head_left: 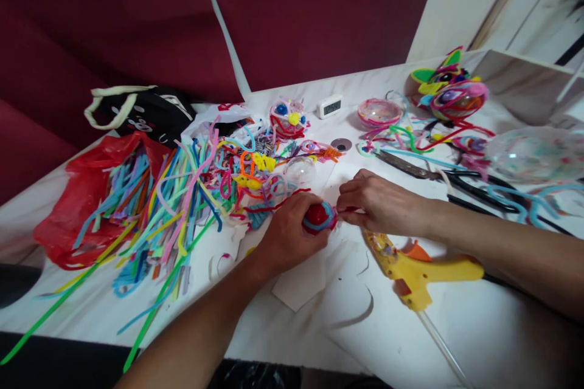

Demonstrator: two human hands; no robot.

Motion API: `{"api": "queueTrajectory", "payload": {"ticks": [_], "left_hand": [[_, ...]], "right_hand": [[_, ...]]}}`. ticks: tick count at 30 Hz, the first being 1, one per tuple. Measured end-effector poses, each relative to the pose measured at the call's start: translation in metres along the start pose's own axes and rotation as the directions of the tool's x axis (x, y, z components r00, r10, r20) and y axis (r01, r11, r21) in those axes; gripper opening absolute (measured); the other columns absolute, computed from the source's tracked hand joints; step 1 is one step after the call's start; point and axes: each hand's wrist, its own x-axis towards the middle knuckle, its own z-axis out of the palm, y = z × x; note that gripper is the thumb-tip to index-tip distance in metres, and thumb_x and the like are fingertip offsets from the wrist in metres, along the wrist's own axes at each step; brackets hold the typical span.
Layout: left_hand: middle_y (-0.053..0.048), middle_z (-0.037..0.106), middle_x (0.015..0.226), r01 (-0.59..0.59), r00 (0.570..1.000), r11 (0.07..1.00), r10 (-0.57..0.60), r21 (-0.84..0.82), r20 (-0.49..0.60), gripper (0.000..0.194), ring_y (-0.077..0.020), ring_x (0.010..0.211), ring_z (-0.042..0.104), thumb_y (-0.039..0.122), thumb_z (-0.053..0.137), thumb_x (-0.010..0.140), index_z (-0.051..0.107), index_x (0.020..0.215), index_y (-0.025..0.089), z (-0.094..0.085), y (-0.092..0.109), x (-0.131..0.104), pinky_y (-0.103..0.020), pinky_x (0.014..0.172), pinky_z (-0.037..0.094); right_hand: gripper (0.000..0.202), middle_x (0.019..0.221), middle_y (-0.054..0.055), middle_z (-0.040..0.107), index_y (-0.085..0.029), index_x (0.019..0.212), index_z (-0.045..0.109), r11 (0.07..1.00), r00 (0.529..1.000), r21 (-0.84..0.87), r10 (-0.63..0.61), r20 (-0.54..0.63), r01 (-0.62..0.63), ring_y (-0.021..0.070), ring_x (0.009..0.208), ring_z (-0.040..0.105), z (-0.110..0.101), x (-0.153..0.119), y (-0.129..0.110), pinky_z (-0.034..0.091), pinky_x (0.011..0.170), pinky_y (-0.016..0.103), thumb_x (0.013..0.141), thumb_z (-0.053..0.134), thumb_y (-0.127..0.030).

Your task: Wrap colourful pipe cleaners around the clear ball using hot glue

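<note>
My left hand [288,232] is closed around a small red ball [318,219] with a light blue fuzzy strip across it. Just to the right, my right hand [381,199] has its fingers pinched together beside the ball. A bit of red pipe cleaner [352,210] shows at those fingertips, its far end hidden. Below the right wrist a yellow hot glue gun [424,276] lies on the table, a clear glue stick [440,340] poking out of it. Scissors [410,167] with dark blades lie beyond the right forearm.
Bundles of colourful pipe cleaners [177,194] spill from a red plastic bag [68,219] on the left. A decorated ball [288,118], a white digital timer [330,106] and a clear bowl [379,113] stand at the back. A clear plastic dome [536,155] sits at right.
</note>
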Motion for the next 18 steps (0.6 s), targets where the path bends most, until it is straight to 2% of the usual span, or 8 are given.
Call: {"api": "queueTrajectory", "payload": {"ticks": [4, 9, 14, 18], "left_hand": [[-0.009, 0.069, 0.108, 0.019, 1.000, 1.000, -0.019, -0.005, -0.010, 0.034, -0.0240, 0.103, 0.066, 0.023, 0.067, 0.076, 0.057, 0.108, 0.020, 0.0024, -0.0005, -0.0019, -0.040, 0.092, 0.053], [-0.007, 0.069, 0.106, 0.061, 0.998, 0.998, -0.061, -0.005, -0.001, 0.034, -0.0241, 0.102, 0.065, 0.026, 0.071, 0.075, 0.058, 0.106, 0.021, 0.0037, 0.0009, -0.0021, -0.041, 0.092, 0.053], [-0.006, 0.070, 0.111, 0.116, 0.992, 0.993, -0.115, -0.026, 0.061, 0.038, -0.0256, 0.105, 0.066, 0.024, 0.074, 0.072, 0.059, 0.107, 0.023, -0.0019, 0.0001, 0.0007, -0.042, 0.093, 0.053], [-0.008, 0.068, 0.120, 0.136, 0.985, 0.988, -0.127, -0.072, 0.117, 0.050, -0.0271, 0.111, 0.065, 0.023, 0.076, 0.071, 0.057, 0.117, 0.022, -0.0060, -0.0050, 0.0022, -0.043, 0.097, 0.053]], "right_hand": [[0.020, 0.074, 0.001, 0.063, -0.016, 0.072, 0.065, 1.000, 1.000, -0.010, 0.008, 0.009, -0.008, 0.0164, 0.074, 0.062, -0.0006, 0.0025, -0.0023, 0.031, 0.076, 0.034, 0.091, 0.059, -0.016], [0.019, 0.075, 0.002, 0.064, -0.017, 0.075, 0.067, 1.000, 1.000, -0.012, 0.007, 0.007, -0.007, 0.0174, 0.075, 0.062, -0.0012, 0.0048, -0.0046, 0.031, 0.077, 0.034, 0.092, 0.057, -0.016], [0.017, 0.076, 0.002, 0.065, -0.017, 0.079, 0.069, 0.998, 0.999, 0.049, -0.038, -0.013, 0.039, 0.0175, 0.076, 0.063, 0.0002, 0.0013, -0.0013, 0.033, 0.075, 0.033, 0.091, 0.057, -0.014], [0.015, 0.078, 0.003, 0.067, -0.016, 0.083, 0.071, 0.994, 0.997, 0.090, -0.052, -0.048, 0.056, 0.0174, 0.075, 0.062, 0.0011, -0.0011, 0.0032, 0.035, 0.073, 0.031, 0.090, 0.058, -0.012]]}}
